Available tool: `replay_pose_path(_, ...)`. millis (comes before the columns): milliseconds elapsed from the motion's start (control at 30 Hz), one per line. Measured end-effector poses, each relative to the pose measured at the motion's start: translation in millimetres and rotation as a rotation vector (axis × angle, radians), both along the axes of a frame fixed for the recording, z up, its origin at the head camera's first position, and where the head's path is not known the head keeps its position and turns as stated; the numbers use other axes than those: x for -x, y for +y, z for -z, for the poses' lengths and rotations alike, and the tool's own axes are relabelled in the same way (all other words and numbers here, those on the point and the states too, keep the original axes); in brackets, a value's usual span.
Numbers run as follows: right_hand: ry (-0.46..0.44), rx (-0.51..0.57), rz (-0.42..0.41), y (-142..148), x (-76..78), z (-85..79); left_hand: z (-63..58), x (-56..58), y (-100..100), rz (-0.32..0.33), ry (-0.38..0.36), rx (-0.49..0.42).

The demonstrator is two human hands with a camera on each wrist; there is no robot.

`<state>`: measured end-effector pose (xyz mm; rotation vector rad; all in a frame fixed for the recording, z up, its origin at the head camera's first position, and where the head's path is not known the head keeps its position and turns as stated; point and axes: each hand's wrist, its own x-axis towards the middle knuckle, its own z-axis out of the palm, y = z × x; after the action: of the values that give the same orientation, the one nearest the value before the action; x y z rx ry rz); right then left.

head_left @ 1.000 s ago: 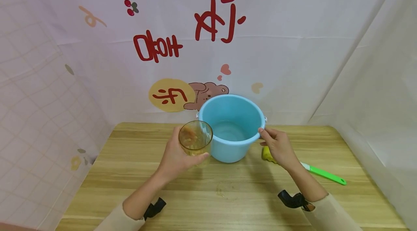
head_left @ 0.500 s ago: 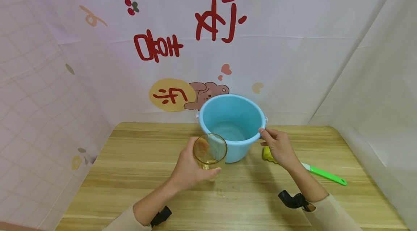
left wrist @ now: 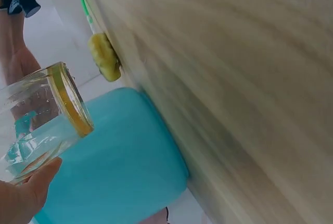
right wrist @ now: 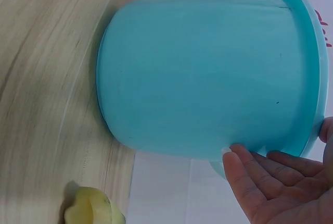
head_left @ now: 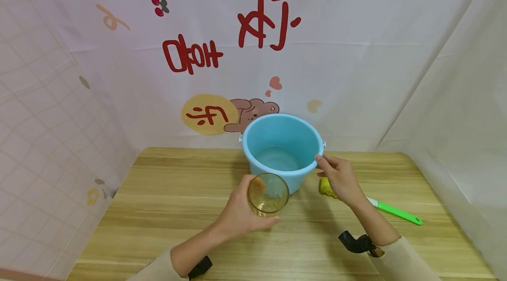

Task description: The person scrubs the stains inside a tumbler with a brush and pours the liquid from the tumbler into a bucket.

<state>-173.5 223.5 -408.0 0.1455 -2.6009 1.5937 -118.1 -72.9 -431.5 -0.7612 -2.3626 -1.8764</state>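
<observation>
My left hand point(head_left: 242, 216) grips a clear amber-tinted drinking glass point(head_left: 269, 193), thumb on the near side. The glass is held in front of a light blue bucket point(head_left: 294, 180), overlapping its lower wall in the head view. Droplets show on the glass point(left wrist: 44, 104) in the left wrist view, where its mouth leans toward the table. With thumb over the rim and fingers underneath, my right hand point(head_left: 341, 179) holds the right side of the bucket. The bucket point(right wrist: 203, 73) stands upright on the table.
To the right, partly behind my right hand, lies a sponge brush with a yellow head point(head_left: 326, 187) and green handle point(head_left: 398, 213). The wooden table point(head_left: 170, 184) meets a printed white cloth backdrop point(head_left: 348, 78) at its back edge.
My left hand has carried the glass right and toward me, from the bucket's left rim to in front of its wall. My right hand and the bucket have stayed in place.
</observation>
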Motion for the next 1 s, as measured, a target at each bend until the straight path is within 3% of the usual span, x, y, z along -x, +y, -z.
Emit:
replay_pose_path(400,-0.024,0.001,0.006,0,0.0,-0.6,10.8,1.1,12,0.067,-0.042,0.041)
replay_pose_path(733,-0.024,-0.002,0.015,0,-0.4,-0.2,16.1,-2.7,23,0.062,-0.101,0.144)
replay_pose_path(1000,-0.015,0.008,0.011,0,-0.2,-0.1,22.5,-4.2,27,0.061,-0.15,0.127)
